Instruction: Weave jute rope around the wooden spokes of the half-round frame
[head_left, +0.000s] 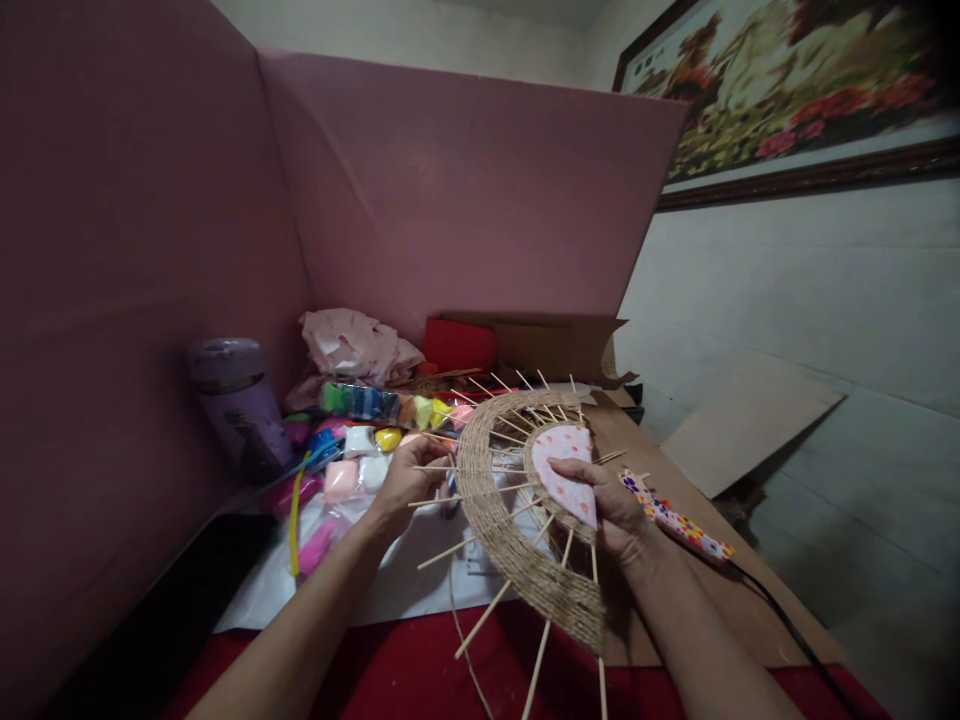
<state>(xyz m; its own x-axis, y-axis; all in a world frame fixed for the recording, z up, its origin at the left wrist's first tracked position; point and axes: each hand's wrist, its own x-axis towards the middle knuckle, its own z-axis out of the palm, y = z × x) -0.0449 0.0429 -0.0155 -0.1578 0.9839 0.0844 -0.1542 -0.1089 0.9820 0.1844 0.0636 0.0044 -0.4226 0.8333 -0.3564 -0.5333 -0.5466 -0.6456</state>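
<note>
A half-round fan shape of wooden sticks [495, 603], with a wide band of jute twine [480, 490] woven through them, is held up in front of me. At its straight side sits a pink spotted half-circle of fabric [562, 465], edged with twine. My right hand [611, 505] is closed on this middle part, thumb on the fabric and fingers hidden behind. At the fan's left rim my left hand [409, 485] is closed in a pinch beside the stick ends. A loose strand of twine [459, 620] hangs below that hand; the pinched fingertips are partly hidden.
Packets of coloured clay [360, 475] and a yellow strip [295, 515] lie on white paper at left, near a purple tumbler [240, 410]. A flowered glue gun [675, 520] with a black cord rests on cardboard [750, 600] at right. Crumpled pink fabric [356, 345] lies behind.
</note>
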